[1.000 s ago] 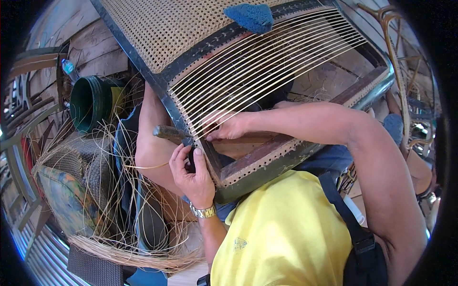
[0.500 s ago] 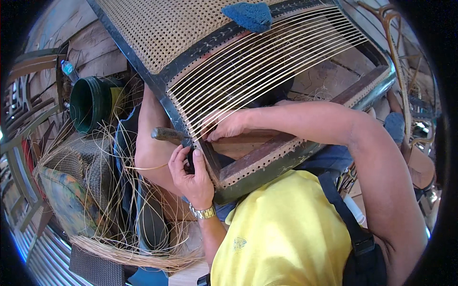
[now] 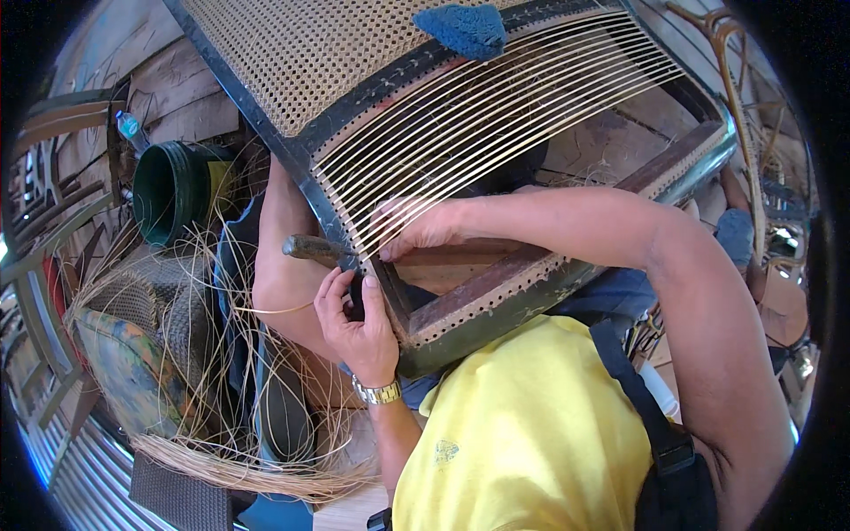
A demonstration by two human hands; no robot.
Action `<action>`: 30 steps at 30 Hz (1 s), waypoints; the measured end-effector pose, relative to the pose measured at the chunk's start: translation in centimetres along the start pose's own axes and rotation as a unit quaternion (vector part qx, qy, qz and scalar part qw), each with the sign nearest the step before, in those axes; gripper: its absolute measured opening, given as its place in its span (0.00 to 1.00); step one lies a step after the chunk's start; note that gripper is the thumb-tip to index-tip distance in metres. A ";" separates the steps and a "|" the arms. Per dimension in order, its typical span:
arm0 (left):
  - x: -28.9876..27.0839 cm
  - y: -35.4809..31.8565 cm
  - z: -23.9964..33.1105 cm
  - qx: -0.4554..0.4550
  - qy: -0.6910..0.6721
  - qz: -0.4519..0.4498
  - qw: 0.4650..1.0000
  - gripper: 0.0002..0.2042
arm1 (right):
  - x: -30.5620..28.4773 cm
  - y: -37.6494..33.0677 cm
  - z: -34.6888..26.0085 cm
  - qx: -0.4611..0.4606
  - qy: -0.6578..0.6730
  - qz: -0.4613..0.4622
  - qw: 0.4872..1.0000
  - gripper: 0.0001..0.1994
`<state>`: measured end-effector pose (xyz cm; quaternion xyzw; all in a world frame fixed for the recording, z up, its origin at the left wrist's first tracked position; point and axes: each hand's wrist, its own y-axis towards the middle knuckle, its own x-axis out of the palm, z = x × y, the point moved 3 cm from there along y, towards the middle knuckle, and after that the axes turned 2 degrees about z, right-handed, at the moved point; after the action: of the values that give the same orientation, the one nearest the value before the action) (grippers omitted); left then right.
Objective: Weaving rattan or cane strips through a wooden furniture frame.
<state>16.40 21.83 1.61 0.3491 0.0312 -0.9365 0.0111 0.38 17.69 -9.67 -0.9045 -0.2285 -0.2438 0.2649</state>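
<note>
A dark chair frame [image 3: 460, 332] lies across my lap, its rails drilled with rows of small holes. Parallel cane strands [image 3: 496, 111] span the opening from side to side. My left hand [image 3: 359, 327] is curled at the left rail, thumb up against its edge; a loose cane strand [image 3: 279, 311] runs into its fingers. Just above it, a worn tool handle [image 3: 310, 250] sticks out from the rail. My right hand [image 3: 414, 228] reaches inside the frame beneath the strands near that rail. Its fingers are bent and partly hidden, so what they pinch cannot be made out.
A woven cane panel [image 3: 292, 53] fills the far part of the frame, with a blue cloth [image 3: 465, 31] on it. To the left are a green bucket [image 3: 164, 195], a plastic bottle [image 3: 130, 126], a bundle of loose cane [image 3: 239, 465] and a patterned cushion [image 3: 133, 363].
My right hand has shifted slightly beneath the strands, its fingers turning a little. My left hand keeps its place at the rail, and the frame lies as before.
</note>
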 end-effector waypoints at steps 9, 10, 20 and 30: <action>0.2 -0.1 0.0 -0.032 -0.028 -0.001 0.999 0.12 | -0.8 0.2 2.8 0.118 -0.114 -0.022 0.986 0.06; 0.2 0.0 0.0 -0.026 -0.022 -0.002 0.999 0.12 | -0.7 0.3 2.9 0.108 -0.144 -0.028 0.983 0.06; 0.1 -0.1 0.2 -0.022 -0.021 0.000 1.000 0.13 | -1.0 -0.2 0.3 0.125 -0.083 -0.084 0.985 0.03; 0.0 0.3 0.3 -0.003 -0.003 -0.003 1.000 0.14 | -1.2 0.2 0.8 0.116 -0.120 -0.068 0.984 0.05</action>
<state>16.22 21.53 1.80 0.3465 0.0355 -0.9373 0.0095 -0.26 17.68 -10.99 -0.8727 -0.3461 -0.1226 0.3218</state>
